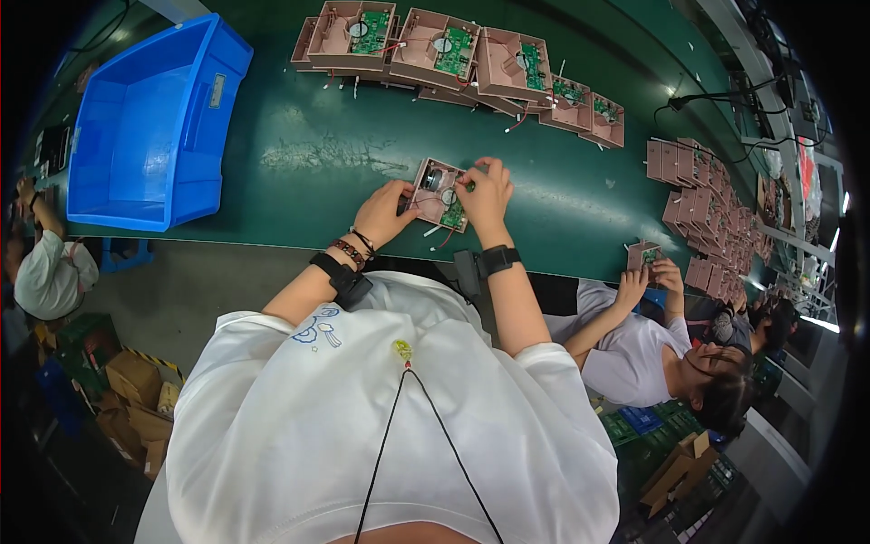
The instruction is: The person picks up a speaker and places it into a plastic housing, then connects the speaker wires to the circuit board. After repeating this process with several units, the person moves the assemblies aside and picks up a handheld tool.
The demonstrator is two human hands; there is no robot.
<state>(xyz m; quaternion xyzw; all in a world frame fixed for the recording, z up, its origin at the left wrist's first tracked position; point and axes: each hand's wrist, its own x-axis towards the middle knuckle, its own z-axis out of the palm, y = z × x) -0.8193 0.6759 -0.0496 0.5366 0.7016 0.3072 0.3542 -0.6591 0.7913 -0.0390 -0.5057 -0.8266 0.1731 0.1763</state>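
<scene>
A small pink plastic housing rests on the green table in front of me. Inside it sit a round dark speaker and a green circuit board, with thin wires across them. A red wire hangs out at the near side. My left hand is closed on the housing's left edge, thumb against the near corner. Over the right side of the housing, my right hand is pinched, its fingertips down at the interior. Whatever lies between those fingers is too small and covered to make out.
A blue bin stands at the table's left. Along the far side are stacked pink housings with boards and loose wires. More stacks fill the right, where a co-worker handles another housing. Another person is at far left.
</scene>
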